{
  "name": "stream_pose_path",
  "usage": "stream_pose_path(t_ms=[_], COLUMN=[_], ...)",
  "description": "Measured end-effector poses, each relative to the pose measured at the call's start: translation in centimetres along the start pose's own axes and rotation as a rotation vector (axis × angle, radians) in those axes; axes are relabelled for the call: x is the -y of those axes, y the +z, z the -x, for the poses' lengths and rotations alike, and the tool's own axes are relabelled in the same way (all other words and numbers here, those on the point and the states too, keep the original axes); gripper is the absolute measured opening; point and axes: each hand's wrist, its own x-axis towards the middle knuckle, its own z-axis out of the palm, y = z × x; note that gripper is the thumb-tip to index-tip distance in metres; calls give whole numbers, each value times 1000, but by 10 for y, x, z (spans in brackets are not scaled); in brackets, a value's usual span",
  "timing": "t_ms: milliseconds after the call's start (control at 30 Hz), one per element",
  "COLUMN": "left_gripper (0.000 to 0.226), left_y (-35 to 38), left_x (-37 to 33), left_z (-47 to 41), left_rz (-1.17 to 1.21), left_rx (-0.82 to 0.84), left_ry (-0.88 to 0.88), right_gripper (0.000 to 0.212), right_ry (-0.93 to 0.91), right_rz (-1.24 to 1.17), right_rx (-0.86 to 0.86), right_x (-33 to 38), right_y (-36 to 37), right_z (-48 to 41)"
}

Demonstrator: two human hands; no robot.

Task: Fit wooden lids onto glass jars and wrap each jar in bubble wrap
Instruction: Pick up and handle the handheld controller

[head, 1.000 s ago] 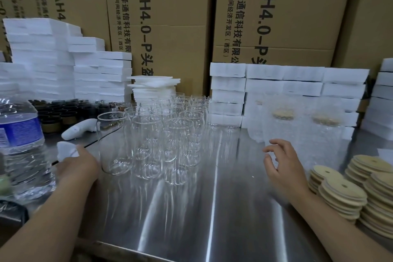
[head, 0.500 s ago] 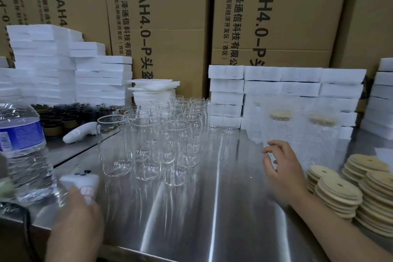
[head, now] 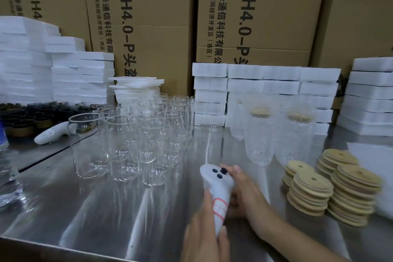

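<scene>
Several empty glass jars stand grouped on the steel table, left of centre. Stacks of round wooden lids sit at the right. Two bubble-wrapped jars with lids stand behind them. A white handheld controller with black buttons is near the front centre. My left hand grips its lower handle. My right hand wraps around its upper part, thumb near the buttons.
A second white controller lies at the left by dark lids. A water bottle stands at the left edge. White foam box stacks and cardboard cartons line the back. A bubble wrap sheet lies far right.
My left hand carried the white controller from the left side to the front centre. My right hand came back from the wrapped jars and took hold of it too.
</scene>
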Motion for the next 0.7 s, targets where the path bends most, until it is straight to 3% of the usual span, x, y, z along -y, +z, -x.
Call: stream_pose_path(t_ms=[67,133,267,367,433,500,700], left_gripper=[65,72,78,60,46,34,35], left_y=[8,17,39,44,44,43,43], left_x=[7,-1,-40,-48,-45,-44,-46], left_z=[-2,-11,-25,-21,-25,-32,-29], left_rz=[-47,-150,-6,228,451,613,660], left_rx=[-247,-318,-371,-368,-574,-663,-644], left_ry=[260,327,25,-2,-42,-114,-105], right_gripper=[73,75,55,57,60,55,44], right_ry=[103,144,303,391,391,395,418], right_rz=[-212,-361,-532,-571,-583,-598,-633], right_rx=[27,24,-22,-101,-147,-207,-236], right_x=[6,12,16,18,19,21,28], right_y=[0,0,-6,-16,-19,-20,-17], right_z=[-3,-5,-6,-10,-12,-12,-7])
